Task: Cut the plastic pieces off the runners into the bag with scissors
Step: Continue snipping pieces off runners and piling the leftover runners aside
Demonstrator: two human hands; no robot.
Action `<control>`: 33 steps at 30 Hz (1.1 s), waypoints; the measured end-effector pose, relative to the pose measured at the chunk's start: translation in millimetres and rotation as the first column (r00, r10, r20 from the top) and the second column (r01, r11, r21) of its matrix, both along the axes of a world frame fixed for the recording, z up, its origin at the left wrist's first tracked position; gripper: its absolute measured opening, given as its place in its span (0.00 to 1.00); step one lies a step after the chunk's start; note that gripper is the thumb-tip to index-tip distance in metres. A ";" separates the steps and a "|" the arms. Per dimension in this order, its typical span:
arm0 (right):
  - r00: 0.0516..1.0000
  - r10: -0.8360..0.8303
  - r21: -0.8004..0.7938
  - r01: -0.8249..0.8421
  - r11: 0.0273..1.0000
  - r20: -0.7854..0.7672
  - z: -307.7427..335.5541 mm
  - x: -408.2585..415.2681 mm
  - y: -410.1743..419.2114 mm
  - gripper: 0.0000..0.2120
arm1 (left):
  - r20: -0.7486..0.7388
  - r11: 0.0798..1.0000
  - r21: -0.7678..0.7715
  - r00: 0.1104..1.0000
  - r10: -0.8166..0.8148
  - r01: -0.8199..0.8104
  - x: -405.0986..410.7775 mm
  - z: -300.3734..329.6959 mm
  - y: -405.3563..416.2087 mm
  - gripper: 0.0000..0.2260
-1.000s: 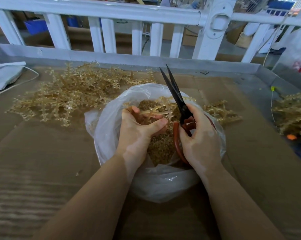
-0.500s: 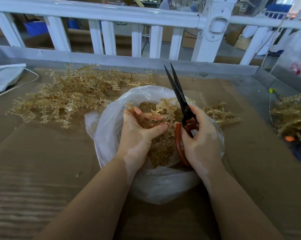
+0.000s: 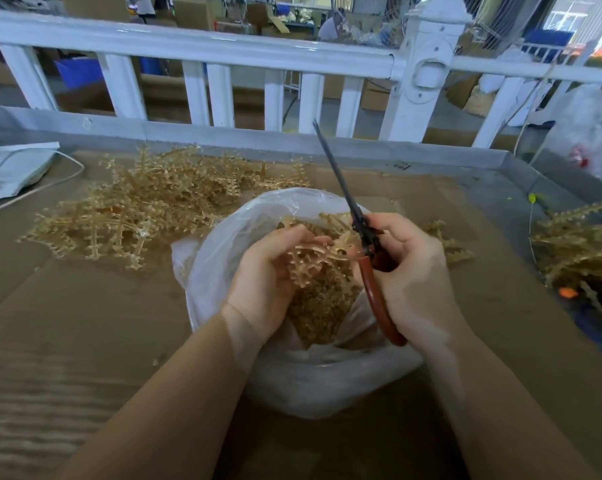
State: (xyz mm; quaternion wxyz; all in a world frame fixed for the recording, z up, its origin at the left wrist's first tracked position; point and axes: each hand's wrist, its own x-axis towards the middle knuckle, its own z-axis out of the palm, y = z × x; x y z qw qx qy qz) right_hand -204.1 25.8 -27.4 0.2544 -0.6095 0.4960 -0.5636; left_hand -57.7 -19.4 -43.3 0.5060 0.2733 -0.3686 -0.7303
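Observation:
A clear plastic bag [image 3: 223, 271] stands open on the cardboard in front of me, holding a heap of small tan cut pieces [image 3: 322, 306]. Over its mouth my left hand [image 3: 261, 275] grips a tan plastic runner [image 3: 313, 259] with pieces still on its branches. My right hand [image 3: 407, 271] holds the scissors [image 3: 358, 220] by their red-brown handles. The dark blades are closed together and point up and away, just right of the runner.
A big pile of tan runners [image 3: 147, 209] lies on the cardboard at the back left. More runners [image 3: 580, 244] sit at the right edge and a few behind the bag [image 3: 448, 240]. A white railing [image 3: 223, 53] borders the far side. A white bag and cord [image 3: 12, 168] lie far left.
The scissor blades have closed together and tilted more upright. My left hand has turned the runner and raised it a little over the bag.

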 end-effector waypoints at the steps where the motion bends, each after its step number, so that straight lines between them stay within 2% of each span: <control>1: 1.000 0.023 0.021 -0.023 1.000 0.013 2.4 -3.3 0.1 0.21 | 0.017 0.999 0.031 1.000 -0.018 0.018 1.5 3.6 -2.3 0.06; 5: 0.992 0.122 0.031 -0.123 0.992 0.043 15.1 -9.5 1.5 0.20 | 0.180 0.981 0.143 0.972 -0.153 0.128 2.6 14.5 -8.3 0.15; 9: 0.982 0.178 0.035 -0.180 0.983 0.065 20.7 -9.5 0.3 0.21 | 0.151 0.958 0.135 0.950 -0.273 0.254 6.0 19.5 -11.2 0.18; 13: 0.986 0.151 0.033 -0.153 0.988 0.072 23.3 -9.4 -0.2 0.23 | -0.023 0.979 -0.024 0.979 -0.202 0.202 7.2 18.1 -11.0 0.18; 17: 0.996 0.049 0.060 -0.054 0.997 0.071 20.5 -7.8 -2.1 0.20 | 0.041 0.987 -0.131 0.996 -0.084 0.089 2.6 15.0 -10.6 0.14; 20: 0.996 -0.038 0.132 0.028 0.991 0.076 15.3 -9.5 -1.8 0.15 | 0.108 0.989 -0.150 0.994 0.026 -0.010 1.7 11.5 -8.7 0.17; 23: 0.993 -0.117 0.132 0.119 0.984 -0.019 11.7 -12.2 1.6 0.13 | 0.131 0.989 -0.121 0.986 0.100 -0.084 1.2 8.4 -7.6 0.22; 28: 0.987 -0.080 0.129 0.098 0.987 -0.139 12.7 -14.5 15.9 0.17 | -0.021 0.991 -0.009 0.991 0.135 -0.135 1.7 13.5 -12.0 0.29; 31: 0.978 -0.037 0.155 0.070 0.985 -0.207 8.7 -16.9 23.8 0.16 | -0.097 0.989 0.054 0.985 0.146 -0.141 2.2 15.3 -14.9 0.29; 33: 0.969 -0.038 0.160 0.079 0.984 -0.244 5.9 -17.2 26.0 0.16 | -0.078 0.990 0.064 0.988 0.133 -0.128 1.3 14.8 -13.8 0.25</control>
